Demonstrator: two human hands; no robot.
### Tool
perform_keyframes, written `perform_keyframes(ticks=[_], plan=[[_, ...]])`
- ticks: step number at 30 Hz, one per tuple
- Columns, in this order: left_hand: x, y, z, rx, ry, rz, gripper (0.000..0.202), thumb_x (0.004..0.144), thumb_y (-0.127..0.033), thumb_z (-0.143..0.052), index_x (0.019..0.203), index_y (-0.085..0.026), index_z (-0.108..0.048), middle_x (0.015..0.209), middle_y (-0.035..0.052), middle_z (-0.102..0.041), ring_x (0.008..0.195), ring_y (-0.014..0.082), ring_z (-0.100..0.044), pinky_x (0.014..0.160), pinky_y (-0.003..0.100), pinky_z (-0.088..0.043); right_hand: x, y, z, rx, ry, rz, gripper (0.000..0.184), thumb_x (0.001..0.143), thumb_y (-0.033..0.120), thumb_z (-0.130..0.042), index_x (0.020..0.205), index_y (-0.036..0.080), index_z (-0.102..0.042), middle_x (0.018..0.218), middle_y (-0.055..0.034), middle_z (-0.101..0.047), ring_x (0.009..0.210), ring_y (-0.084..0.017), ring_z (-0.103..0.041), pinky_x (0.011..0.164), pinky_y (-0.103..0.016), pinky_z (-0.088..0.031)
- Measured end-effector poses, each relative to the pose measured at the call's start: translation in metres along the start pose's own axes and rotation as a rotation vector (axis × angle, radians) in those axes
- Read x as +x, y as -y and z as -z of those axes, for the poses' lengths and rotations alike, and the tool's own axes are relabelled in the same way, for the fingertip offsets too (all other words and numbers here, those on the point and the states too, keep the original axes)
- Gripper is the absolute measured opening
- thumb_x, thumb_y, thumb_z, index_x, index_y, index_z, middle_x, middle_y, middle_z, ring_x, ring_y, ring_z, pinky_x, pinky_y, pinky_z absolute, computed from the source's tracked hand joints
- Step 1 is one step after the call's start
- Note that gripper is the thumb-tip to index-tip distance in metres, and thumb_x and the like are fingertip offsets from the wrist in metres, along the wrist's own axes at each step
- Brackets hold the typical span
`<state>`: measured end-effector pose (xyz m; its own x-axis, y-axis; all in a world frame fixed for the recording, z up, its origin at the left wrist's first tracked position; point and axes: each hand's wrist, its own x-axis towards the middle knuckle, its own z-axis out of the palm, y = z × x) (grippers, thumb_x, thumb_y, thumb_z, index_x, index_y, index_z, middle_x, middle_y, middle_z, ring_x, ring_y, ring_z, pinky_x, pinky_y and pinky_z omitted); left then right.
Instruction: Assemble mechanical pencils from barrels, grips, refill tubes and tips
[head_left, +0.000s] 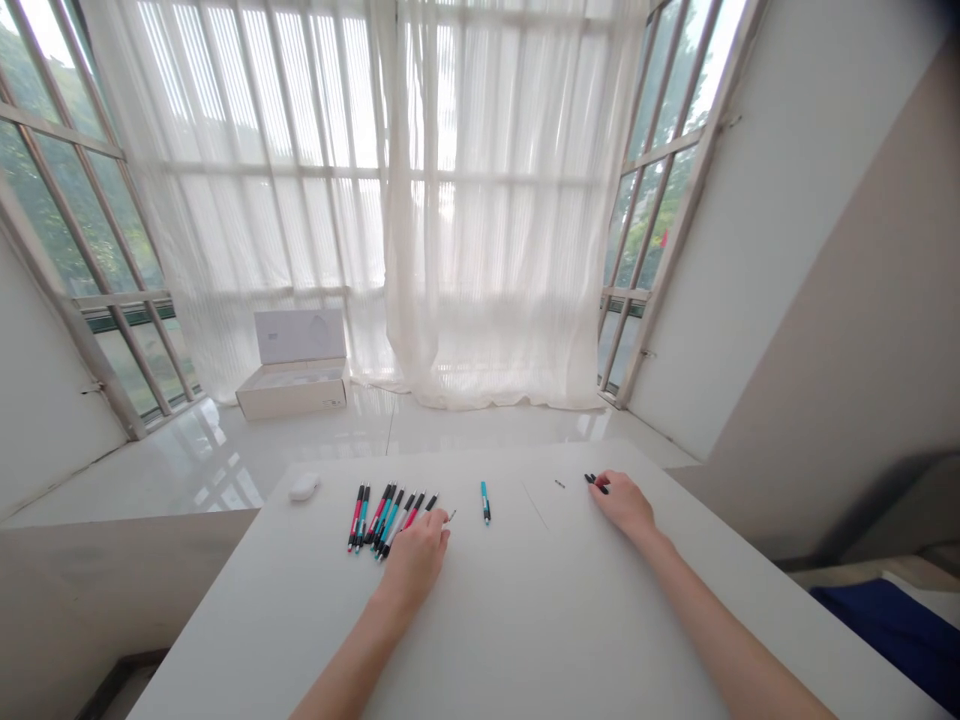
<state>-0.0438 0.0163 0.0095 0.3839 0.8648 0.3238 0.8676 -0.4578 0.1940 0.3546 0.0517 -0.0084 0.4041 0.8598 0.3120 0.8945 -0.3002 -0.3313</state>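
Beyond the far edge of the white rectangular table (pixel 525 620), sheer cream curtains (pixel 480 200) hang across tall, metal-framed windows (pixel 67 150), and glossy white floor tiles (pixel 315 440) stretch out from it. Past the table's far left corner stands a white cardboard box (pixel 294 392) with its lid raised. A dark blue cloth (pixel 892 630) shows beyond the table's near right edge. On the table's left half lies a fanned row of slim pens with black, red and teal barrels (pixel 390 515), with a small white rounded object (pixel 304 487) to its left. To the row's right, a lone teal-and-black pen (pixel 485 502) lies with its long axis running front to back, between the hands and nearer the left one. The left hand (pixel 420 560) sits at the row's near right end, its fingers closed narrowly on a thin pale-tipped item (pixel 451 517). The right hand (pixel 622 505), toward the table's far right, pinches a short black piece (pixel 596 483), and a tiny dark fragment (pixel 559 483) lies just left of it
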Motion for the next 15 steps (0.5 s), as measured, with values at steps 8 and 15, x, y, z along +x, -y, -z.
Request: perform_keyframes(ticks=[8,15], plan=[[0.008,-0.002,0.006,0.167,-0.013,-0.055,0.018,0.092,-0.007,-0.046,0.087,-0.015,-0.061,0.091,0.0077,-0.063,0.081,0.0196,-0.063,0.067,0.028,-0.046,-0.062,-0.002,0.035,0.110,0.003,0.092,0.025,0.085,0.036,-0.050,0.102,0.021,-0.061,0.107,-0.0059,-0.064,0.074,-0.016,-0.062,0.067,-0.027,-0.046],[0.006,0.012,-0.022,0.235,-0.167,-0.169,0.026,0.087,0.000,-0.044,0.080,-0.016,-0.063,0.087,0.0061,-0.062,0.078,0.0197,-0.061,0.069,0.031,-0.048,-0.115,-0.013,0.021,0.165,0.049,0.239,0.025,0.089,0.040,-0.043,0.084,0.024,-0.061,0.089,-0.0032,-0.066,0.071,-0.017,-0.064,0.055,-0.025,-0.046]])
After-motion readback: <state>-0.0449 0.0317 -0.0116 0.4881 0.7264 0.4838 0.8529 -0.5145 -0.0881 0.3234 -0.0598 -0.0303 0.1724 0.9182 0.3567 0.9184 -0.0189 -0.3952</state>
